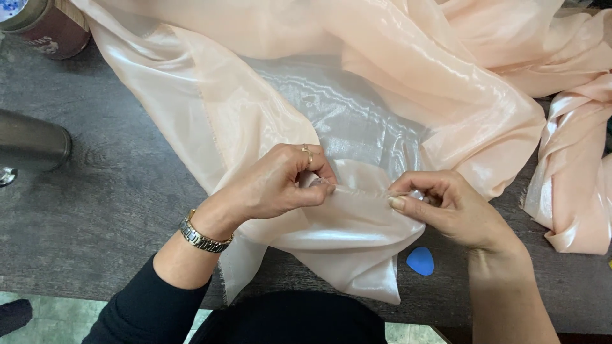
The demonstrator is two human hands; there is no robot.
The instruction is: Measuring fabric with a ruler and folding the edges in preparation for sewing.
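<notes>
A sheer, shiny peach fabric (395, 83) lies spread and bunched over a dark wooden table (108, 197). My left hand (274, 185), with a ring and a metal wristwatch, pinches a folded edge of the fabric near the table's front. A short way to the right, my right hand (446, 207) pinches the same fold between thumb and fingers. The stretch of fold between both hands is pulled taut. A small blue piece of tailor's chalk (420, 260) rests on the table just below my right hand.
A round dark-red tin (48, 25) stands at the back left corner. A dark metal cylinder (32, 143) lies at the left edge. More peach fabric (570, 178) hangs bunched at the right. The table's front edge runs beneath my forearms.
</notes>
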